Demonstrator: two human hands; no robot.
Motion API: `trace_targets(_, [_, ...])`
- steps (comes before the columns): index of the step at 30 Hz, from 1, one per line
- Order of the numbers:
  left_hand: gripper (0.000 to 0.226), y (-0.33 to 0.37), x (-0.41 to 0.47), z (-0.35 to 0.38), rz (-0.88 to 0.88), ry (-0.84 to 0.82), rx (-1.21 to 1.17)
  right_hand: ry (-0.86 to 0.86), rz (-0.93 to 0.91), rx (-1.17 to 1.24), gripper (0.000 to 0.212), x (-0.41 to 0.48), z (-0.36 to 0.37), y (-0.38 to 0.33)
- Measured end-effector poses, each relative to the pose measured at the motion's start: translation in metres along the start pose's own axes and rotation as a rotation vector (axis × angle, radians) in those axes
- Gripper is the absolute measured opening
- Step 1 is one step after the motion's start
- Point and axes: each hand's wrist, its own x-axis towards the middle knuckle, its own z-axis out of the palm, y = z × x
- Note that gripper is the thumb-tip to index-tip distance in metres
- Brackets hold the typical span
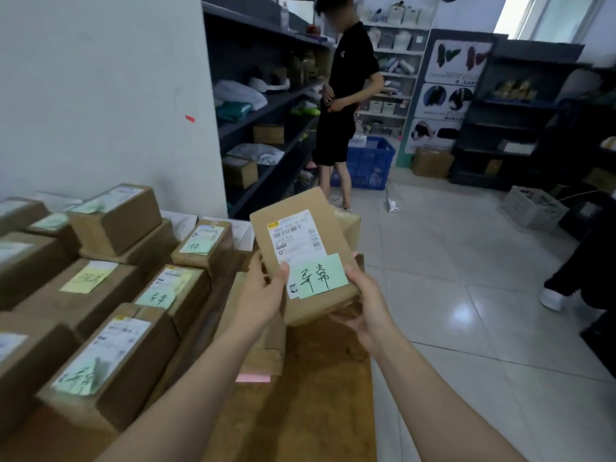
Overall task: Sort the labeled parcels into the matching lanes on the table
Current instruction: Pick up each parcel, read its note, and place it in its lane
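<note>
While held up over the bench (pixel 300 411) at centre view, the parcel (pixel 293 203) leans its top toward 11 o'clock. The left hand (pixel 263 288) grips its 9 o'clock edge and the right hand (pixel 365 305) its 4 o'clock corner, with fingers (pixel 354 272) of both curled round the cardboard. A green note (pixel 318 276) overlaps the white shipping label (pixel 295 236). Other labelled boxes (pixel 110 218) sit on the bench at 9 o'clock, several with green notes and one with a yellow note (pixel 88 278). Person in black (pixel 346 95) stands at 12 o'clock, well apart
</note>
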Motion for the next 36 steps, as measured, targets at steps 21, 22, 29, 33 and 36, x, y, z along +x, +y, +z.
trace_targets(21, [0.053, -0.006, 0.068, -0.202, -0.102, -0.077, 0.018, 0.011, -0.022, -0.199, 0.060, 0.005, 0.203, 0.033])
trace_targets(22, [0.050, -0.006, 0.076, -0.211, -0.107, -0.100, 0.021, 0.031, -0.010, -0.178, 0.053, 0.007, 0.214, 0.033])
trace_targets(29, [0.045, -0.016, 0.124, -0.250, -0.131, -0.182, -0.020, 0.117, 0.045, -0.118, 0.050, 0.031, 0.268, 0.033])
trace_targets(33, [0.044, -0.022, 0.147, -0.254, -0.107, -0.177, 0.005, 0.102, 0.067, -0.188, 0.045, 0.054, 0.279, 0.028])
trace_targets(36, [0.035, -0.021, 0.159, -0.252, -0.122, -0.159, -0.045, 0.065, 0.076, -0.220, 0.036, 0.067, 0.284, 0.022])
